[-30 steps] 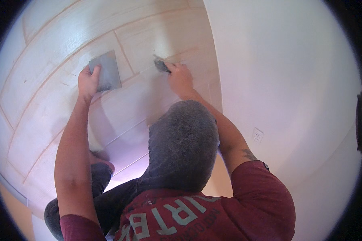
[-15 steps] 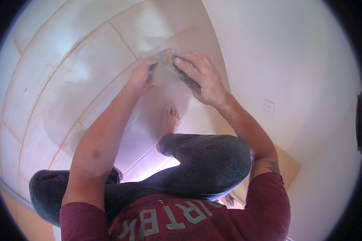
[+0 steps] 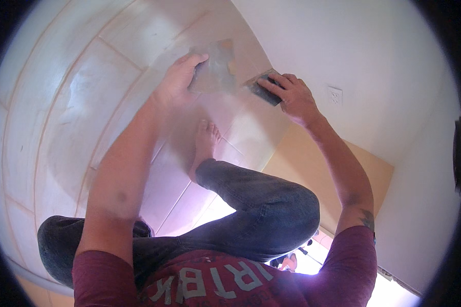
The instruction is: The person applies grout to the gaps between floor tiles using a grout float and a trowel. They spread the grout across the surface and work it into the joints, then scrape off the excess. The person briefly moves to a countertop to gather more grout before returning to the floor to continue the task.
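Observation:
My left hand (image 3: 182,74) grips a square, grey, flat tool (image 3: 214,65) with smeared residue on it, held over the tiled floor (image 3: 66,102). Just to its right, my right hand (image 3: 294,97) is closed on a dark, block-like scraper (image 3: 265,91), its fingers across the top and its front edge close to the grey tool. The grey tool looks hazy and partly blurred, so whether the two tools touch is unclear. Below them my bare foot (image 3: 206,140) rests on the tiles, under my bent, jeans-clad leg (image 3: 251,204).
A white wall (image 3: 384,61) with an outlet (image 3: 335,94) runs along the right, above a beige panel (image 3: 322,169). Orange-tinted grout lines cross the tiles. Small indistinct pink and dark shapes (image 3: 289,262) show in a bright area at the lower right.
Both hands moved rightward from the floor tiles and met. Since then they have risen in view and parted slightly, the right hand moving farther right. My bare foot has come into view.

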A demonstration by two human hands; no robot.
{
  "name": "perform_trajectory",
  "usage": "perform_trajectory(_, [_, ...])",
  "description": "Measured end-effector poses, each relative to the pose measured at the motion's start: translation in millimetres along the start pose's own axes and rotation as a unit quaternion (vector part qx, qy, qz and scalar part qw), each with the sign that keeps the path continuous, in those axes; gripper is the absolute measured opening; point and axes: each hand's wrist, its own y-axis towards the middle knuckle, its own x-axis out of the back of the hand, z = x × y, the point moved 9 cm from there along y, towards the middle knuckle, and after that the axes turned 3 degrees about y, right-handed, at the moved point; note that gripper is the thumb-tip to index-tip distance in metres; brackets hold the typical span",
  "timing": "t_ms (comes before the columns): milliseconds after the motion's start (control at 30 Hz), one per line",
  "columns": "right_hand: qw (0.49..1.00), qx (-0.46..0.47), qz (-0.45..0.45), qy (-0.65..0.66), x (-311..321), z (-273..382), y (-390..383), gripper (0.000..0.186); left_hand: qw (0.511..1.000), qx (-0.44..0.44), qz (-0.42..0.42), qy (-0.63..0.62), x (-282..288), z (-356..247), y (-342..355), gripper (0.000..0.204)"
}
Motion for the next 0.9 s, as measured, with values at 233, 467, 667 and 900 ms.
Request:
perform_trajectory(233, [0.96, 0.098, -0.134, 0.226, 26, 53, 67, 0.065, 0.912, -0.144, -0.022, 0.383, 35, -77, -3, 0.048])
perform_trajectory(467, [0.936, 0.048, -0.159, 0.31, -40, 14, 168, 0.065, 0.74, -0.24, -0.224, 0.587, 92, -245, -121, 0.059])
perform_trajectory(667, [0.964, 0.057, -0.243, 0.087, -78, -5, 236, 0.073, 0.677, -0.05, -0.326, 0.658, 76, -229, -272, 0.059])
perform_trajectory(900, [0.985, 0.054, -0.151, 0.064, -93, -3, 243, 0.072, 0.722, -0.03, -0.295, 0.625, -36, -156, -368, 0.032])
